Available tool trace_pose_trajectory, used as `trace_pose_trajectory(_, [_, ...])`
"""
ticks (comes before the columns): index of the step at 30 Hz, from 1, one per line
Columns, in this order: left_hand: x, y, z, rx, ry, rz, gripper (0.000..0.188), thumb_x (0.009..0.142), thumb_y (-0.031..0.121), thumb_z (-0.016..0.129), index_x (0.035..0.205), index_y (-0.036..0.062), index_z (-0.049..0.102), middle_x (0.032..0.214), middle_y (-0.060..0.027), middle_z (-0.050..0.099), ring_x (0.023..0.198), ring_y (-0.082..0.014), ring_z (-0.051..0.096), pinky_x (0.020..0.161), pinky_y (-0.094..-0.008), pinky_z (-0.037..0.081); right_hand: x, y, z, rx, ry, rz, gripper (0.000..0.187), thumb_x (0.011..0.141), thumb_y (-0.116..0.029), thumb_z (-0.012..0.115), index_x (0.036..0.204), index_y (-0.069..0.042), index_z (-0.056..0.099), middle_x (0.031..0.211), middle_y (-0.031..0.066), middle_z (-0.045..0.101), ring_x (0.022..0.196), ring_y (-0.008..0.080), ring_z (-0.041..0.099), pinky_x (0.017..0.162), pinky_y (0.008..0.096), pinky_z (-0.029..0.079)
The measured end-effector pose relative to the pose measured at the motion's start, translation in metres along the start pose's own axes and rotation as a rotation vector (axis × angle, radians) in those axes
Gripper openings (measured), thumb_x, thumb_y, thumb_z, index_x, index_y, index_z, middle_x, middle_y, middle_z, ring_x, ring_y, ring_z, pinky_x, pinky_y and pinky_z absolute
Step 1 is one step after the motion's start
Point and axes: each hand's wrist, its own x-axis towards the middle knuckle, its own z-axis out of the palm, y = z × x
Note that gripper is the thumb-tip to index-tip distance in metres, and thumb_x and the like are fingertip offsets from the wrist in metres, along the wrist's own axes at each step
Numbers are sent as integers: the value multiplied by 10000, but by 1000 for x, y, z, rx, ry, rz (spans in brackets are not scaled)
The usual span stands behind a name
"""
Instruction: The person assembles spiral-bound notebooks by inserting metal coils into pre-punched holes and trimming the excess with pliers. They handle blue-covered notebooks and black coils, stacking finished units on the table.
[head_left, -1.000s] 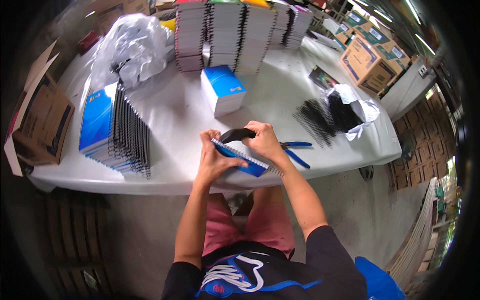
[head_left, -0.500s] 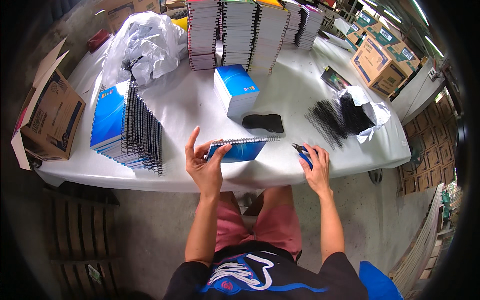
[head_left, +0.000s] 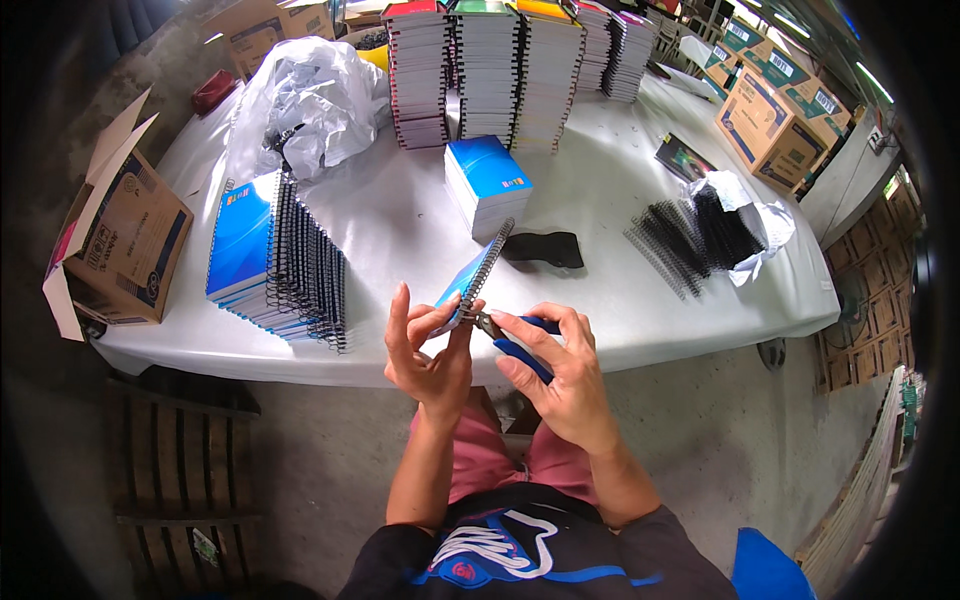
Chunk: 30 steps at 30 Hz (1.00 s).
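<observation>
My left hand (head_left: pixel 432 350) grips a blue spiral notebook (head_left: pixel 464 277) near one end of its spine, tilting it up above the table's near edge. A dark wire coil (head_left: pixel 490 258) runs along that spine. In my right hand (head_left: pixel 562 375) is a pair of blue-handled pliers (head_left: pixel 522 358), or cutters. Their jaws touch or nearly touch the coil's near end, beside my left fingers. Just beyond the notebook lie a flat black piece (head_left: pixel 543 250) and a stack of blue-covered booklets (head_left: pixel 488 190) with no coil visible.
Coil-bound blue notebooks (head_left: pixel 262 262) are stacked at left, near an open carton (head_left: pixel 125 245). Loose black coils (head_left: pixel 690 240) lie at right. Tall notebook stacks (head_left: pixel 487 80) and a white plastic bag (head_left: pixel 305 105) stand at the back of the white-covered table (head_left: pixel 400 230).
My right hand has brought the pliers leftward to the notebook's coil. The notebook has turned from lying crosswise to pointing up and away. The whole view has shifted slightly.
</observation>
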Motion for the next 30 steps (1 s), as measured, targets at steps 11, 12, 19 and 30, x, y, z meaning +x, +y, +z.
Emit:
trace_pose_trajectory(11, [-3, -1, 4, 17, 4, 74, 769, 637, -107, 766, 1302, -35, 386, 839, -99, 675, 773, -138, 595, 667, -244, 506, -5, 7, 1, 304, -114, 106, 375, 877, -365, 591, 1175, -139, 608, 992, 67, 561, 870, 198, 517, 798, 327, 433])
trace_pose_trajectory(12, [-4, -2, 3, 57, 3, 122, 766, 631, -110, 769, 1294, -35, 393, 837, -99, 674, 773, -138, 596, 666, -243, 505, -7, 8, 0, 553, -204, 231, 386, 887, -366, 581, 1179, -115, 601, 978, 57, 569, 857, 173, 523, 779, 301, 435])
trace_pose_trajectory(19, [-5, -10, 5, 57, 78, 87, 752, 644, -81, 782, 1290, 8, 405, 801, -57, 622, 778, -136, 603, 705, -242, 497, -7, 20, 2, 1026, -415, 490, 390, 929, -322, 530, 1188, -33, 568, 956, 75, 583, 867, 132, 556, 770, 235, 435])
trace_pose_trajectory(30, [22, 8, -11, -119, 176, -238, 167, 866, 52, 626, 1020, 19, 572, 901, -11, 457, 813, -78, 438, 732, -193, 369, 7, 101, 0, -638, 58, 364, 537, 881, -478, 518, 1325, -181, 455, 1322, 106, 416, 1307, 281, 314, 1014, 650, 156])
